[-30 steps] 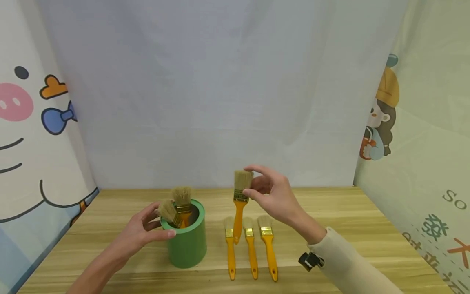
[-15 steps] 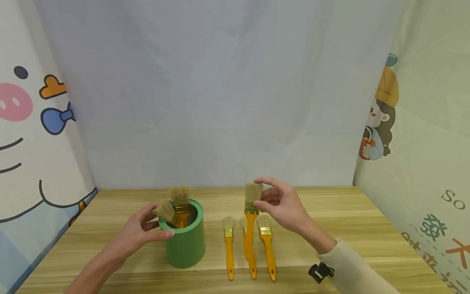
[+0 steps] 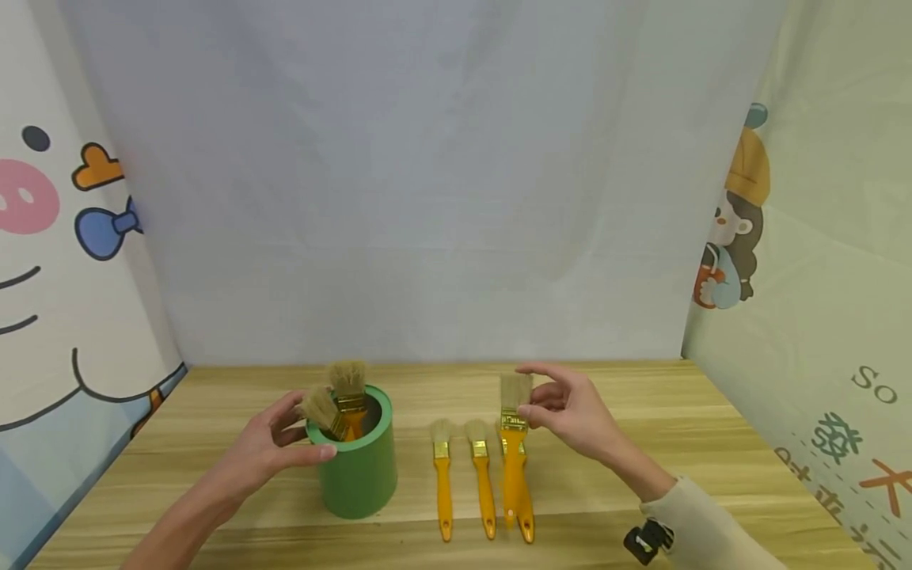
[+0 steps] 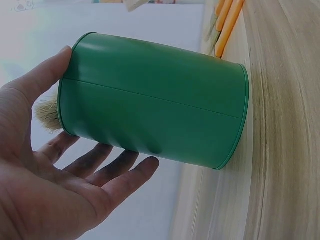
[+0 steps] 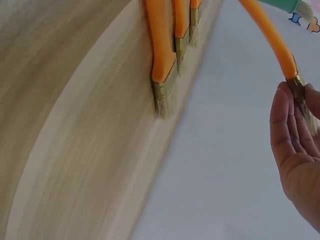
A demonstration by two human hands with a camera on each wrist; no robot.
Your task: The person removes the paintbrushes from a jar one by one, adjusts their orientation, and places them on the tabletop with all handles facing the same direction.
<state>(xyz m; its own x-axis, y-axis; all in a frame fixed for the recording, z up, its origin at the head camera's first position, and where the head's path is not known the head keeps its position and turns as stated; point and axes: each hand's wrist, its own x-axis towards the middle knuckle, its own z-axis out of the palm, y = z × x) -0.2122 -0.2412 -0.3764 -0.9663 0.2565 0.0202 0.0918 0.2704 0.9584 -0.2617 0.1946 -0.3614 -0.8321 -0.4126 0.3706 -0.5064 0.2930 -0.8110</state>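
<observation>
A green can [image 3: 359,475] stands upright on the table, holding two paintbrushes [image 3: 349,400] with their bristles up. My left hand [image 3: 260,455] is around the can's upper left side, thumb at the rim and fingers along the far side, as the left wrist view [image 4: 65,185] confirms for the hand. My right hand [image 3: 573,412] pinches a paintbrush [image 3: 511,467] by its metal band and bristles, its orange handle pointing down. That brush hangs over the rightmost lying paintbrush [image 3: 526,514], partly covering it. In the right wrist view the held brush [image 5: 272,37] is apart from the table.
Two more orange-handled paintbrushes, a left one [image 3: 444,495] and a middle one [image 3: 484,491], lie side by side, bristles away from me. The wooden table [image 3: 606,514] ends at a pale cloth backdrop [image 3: 427,198]. Printed cloths flank both sides.
My right hand has moved right and downward with the paintbrush, from between the left lying brushes to above the rightmost one. My left hand and the can have stayed nearly still.
</observation>
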